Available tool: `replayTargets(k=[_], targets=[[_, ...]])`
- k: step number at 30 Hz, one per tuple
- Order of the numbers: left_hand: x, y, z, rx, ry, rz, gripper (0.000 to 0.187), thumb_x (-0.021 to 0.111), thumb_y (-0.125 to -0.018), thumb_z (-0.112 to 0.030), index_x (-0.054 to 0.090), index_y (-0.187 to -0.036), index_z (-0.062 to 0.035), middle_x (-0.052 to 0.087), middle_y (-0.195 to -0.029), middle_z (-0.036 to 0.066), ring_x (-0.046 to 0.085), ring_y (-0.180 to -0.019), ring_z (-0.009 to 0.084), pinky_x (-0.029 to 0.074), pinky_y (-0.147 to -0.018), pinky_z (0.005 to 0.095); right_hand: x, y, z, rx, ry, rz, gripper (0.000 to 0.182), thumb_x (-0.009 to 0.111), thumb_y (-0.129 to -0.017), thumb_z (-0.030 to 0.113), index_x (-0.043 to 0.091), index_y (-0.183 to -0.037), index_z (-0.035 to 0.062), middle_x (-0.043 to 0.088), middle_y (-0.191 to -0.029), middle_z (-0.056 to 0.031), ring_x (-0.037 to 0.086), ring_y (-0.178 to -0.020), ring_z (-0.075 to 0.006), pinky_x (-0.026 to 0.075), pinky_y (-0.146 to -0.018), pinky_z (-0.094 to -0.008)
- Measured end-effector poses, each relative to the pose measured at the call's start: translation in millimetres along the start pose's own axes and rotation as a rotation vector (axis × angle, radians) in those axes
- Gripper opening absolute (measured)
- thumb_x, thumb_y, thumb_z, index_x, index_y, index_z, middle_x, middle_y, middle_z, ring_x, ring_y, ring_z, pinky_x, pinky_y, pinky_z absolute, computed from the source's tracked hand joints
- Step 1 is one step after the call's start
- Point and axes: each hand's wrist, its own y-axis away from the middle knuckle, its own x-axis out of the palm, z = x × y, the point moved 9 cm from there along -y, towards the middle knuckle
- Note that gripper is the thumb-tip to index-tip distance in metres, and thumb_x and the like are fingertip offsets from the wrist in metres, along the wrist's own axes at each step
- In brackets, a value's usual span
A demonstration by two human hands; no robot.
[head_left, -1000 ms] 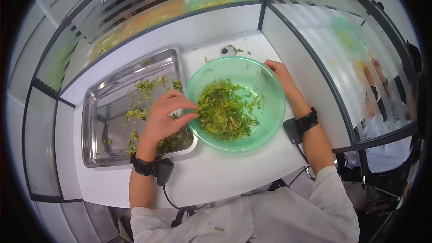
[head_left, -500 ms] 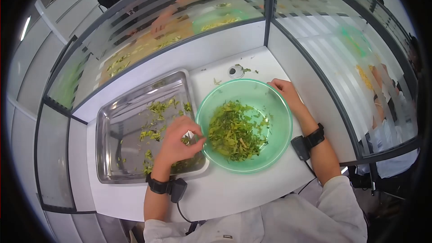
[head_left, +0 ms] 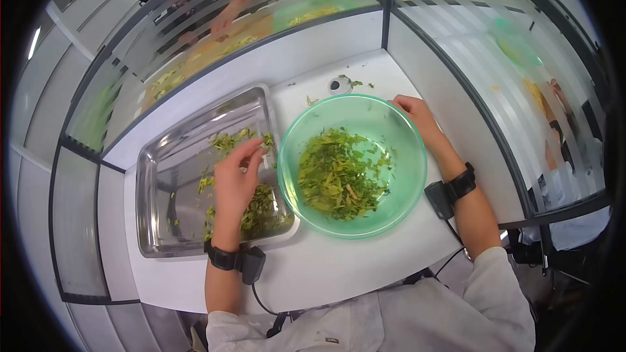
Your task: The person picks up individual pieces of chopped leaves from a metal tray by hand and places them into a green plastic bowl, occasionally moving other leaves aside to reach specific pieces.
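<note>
— Where were the chopped greens (head_left: 261, 205)?
— Scattered in the steel tray (head_left: 156, 182), left of center, with more heaped in the green bowl (head_left: 404, 189) beside it.
— And the hands?
— The left hand (head_left: 236, 179) hovered over the tray, fingers loosely curled and pinched; the right hand (head_left: 415, 117) lay open against the bowl's far rim

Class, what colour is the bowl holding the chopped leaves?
The bowl is translucent green, clearest in the head view.
</note>
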Motion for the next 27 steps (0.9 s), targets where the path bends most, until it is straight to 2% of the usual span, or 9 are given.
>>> replayTargets(k=[3,5,9,10,13,16,18,19,27], targets=[[11,4,4,0.094,-0.323,0.134,0.031,0.068,-0.080,-0.007,0.066,-0.110,-0.0129,0.070,-0.095,0.006,0.067,-0.084,0.0249,0.053,-0.075,0.0349,0,0,-2,0.006,-0.033,-0.006,0.036,0.060,-0.094,0.033,0.061,-0.077,0.0010,0.050,-0.059,0.0011,0.042,-0.057,-0.0058,0.037,-0.053,-0.0246],[27,14,1,0.156,-0.540,0.298,0.024,0.071,-0.076,-0.013,0.069,-0.101,-0.0134,0.067,-0.093,0.005,0.064,-0.086,0.0250,0.052,-0.077,0.0384,-1,3,7,-0.035,-0.023,-0.012,0.036,0.059,-0.094,0.032,0.059,-0.075,0.0013,0.049,-0.059,0.0020,0.041,-0.057,-0.0056,0.037,-0.053,-0.0247],[33,17,12,0.001,-0.547,0.414,0.015,0.071,-0.076,-0.017,0.071,-0.090,-0.0138,0.065,-0.088,0.004,0.064,-0.084,0.0257,0.051,-0.074,0.0390,2,3,4,-0.022,-0.063,0.034,0.033,0.059,-0.095,0.024,0.048,-0.071,0.0043,0.045,-0.064,0.0058,0.039,-0.063,-0.0032,0.036,-0.054,-0.0230],[32,17,12,-0.004,-0.546,0.410,0.011,0.072,-0.076,-0.018,0.071,-0.086,-0.0134,0.065,-0.088,0.003,0.064,-0.083,0.0257,0.051,-0.072,0.0391,3,0,2,-0.028,-0.078,0.033,0.037,0.058,-0.095,0.031,0.057,-0.073,0.0018,0.048,-0.059,0.0019,0.040,-0.058,-0.0059,0.037,-0.054,-0.0250],[29,16,13,-0.005,-0.550,0.393,0.010,0.070,-0.075,-0.017,0.070,-0.084,-0.0122,0.064,-0.082,0.003,0.063,-0.078,0.0273,0.051,-0.068,0.0398,0,0,0,-0.001,-0.011,0.002,0.037,0.060,-0.094,0.033,0.059,-0.075,0.0017,0.050,-0.060,0.0014,0.042,-0.058,-0.0059,0.038,-0.054,-0.0249],[21,10,11,0.000,-0.665,0.315,0.028,0.068,-0.075,-0.015,0.068,-0.103,-0.0130,0.065,-0.102,0.008,0.062,-0.096,0.0290,0.050,-0.081,0.0420,0,1,-1,-0.003,-0.046,0.006,0.037,0.060,-0.094,0.033,0.059,-0.075,0.0016,0.050,-0.060,0.0015,0.042,-0.058,-0.0057,0.038,-0.054,-0.0248],[16,13,-11,0.328,-0.819,0.144,0.050,0.066,-0.075,-0.014,0.058,-0.124,-0.0131,0.055,-0.131,0.013,0.052,-0.120,0.0307,0.041,-0.098,0.0465,-1,1,0,-0.011,-0.027,0.003,0.036,0.060,-0.094,0.033,0.059,-0.076,0.0014,0.050,-0.060,0.0017,0.042,-0.058,-0.0054,0.037,-0.054,-0.0246],[29,17,10,0.240,-0.809,0.381,0.066,0.068,-0.076,-0.014,0.046,-0.138,-0.0152,0.035,-0.151,0.011,0.040,-0.132,0.0330,0.033,-0.106,0.0499,-1,0,-1,-0.012,-0.011,-0.001,0.036,0.060,-0.094,0.032,0.059,-0.076,0.0012,0.050,-0.060,0.0018,0.042,-0.059,-0.0052,0.037,-0.054,-0.0244],[28,14,22,0.044,-0.591,0.419,0.047,0.073,-0.073,-0.013,0.059,-0.118,-0.0088,0.057,-0.123,0.010,0.054,-0.112,0.0332,0.044,-0.094,0.0443,1,-1,-1,-0.052,-0.051,0.014,0.036,0.061,-0.093,0.029,0.051,-0.071,0.0014,0.048,-0.061,0.0023,0.040,-0.060,-0.0050,0.037,-0.054,-0.0237]])
